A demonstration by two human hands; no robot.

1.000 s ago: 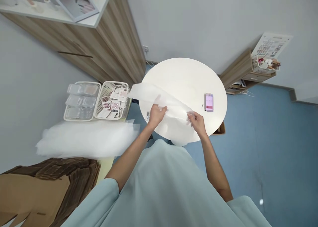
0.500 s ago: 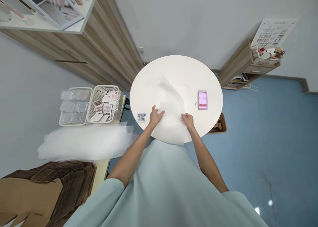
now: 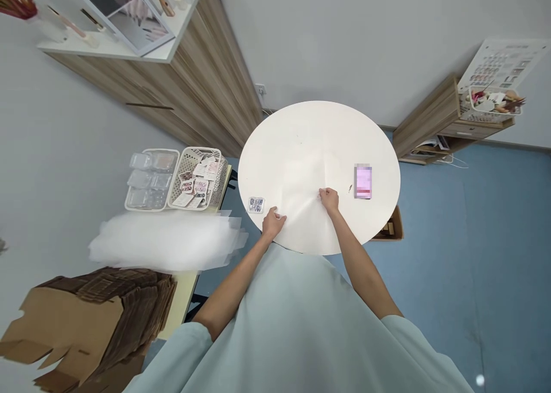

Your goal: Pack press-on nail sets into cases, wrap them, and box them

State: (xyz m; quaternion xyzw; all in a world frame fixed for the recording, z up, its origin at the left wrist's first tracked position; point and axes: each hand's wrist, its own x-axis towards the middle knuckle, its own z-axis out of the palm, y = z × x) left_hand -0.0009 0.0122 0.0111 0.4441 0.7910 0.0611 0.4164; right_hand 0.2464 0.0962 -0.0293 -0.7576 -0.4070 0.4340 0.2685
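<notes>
A thin translucent white sheet (image 3: 302,193) lies on the white oval table (image 3: 275,129), its outline faint against the top. My right hand (image 3: 329,200) pinches the sheet near its right side, and a crease runs from there down to the left. At the sheet's lower left, my left hand (image 3: 274,224) rests with thumb and fingers apart. Just beyond it, by the table's left edge, is a small clear case of dark press-on nails (image 3: 256,205). A phone with a pink, blurred screen (image 3: 363,182) lies right of my right hand, beside a tiny dark item (image 3: 350,189).
On the left side table are a basket of nail packs (image 3: 198,181), a basket of clear plastic boxes (image 3: 150,181), a stack of white sheets (image 3: 167,241) and folded brown cardboard boxes (image 3: 77,324). Wooden cabinets stand at back left and right. A cardboard box (image 3: 394,226) sits below the table's right edge.
The raised far part of the sheet has come down onto the table. My left hand has moved nearer my body along the sheet, while my right hand keeps its pinch. The view has shifted left.
</notes>
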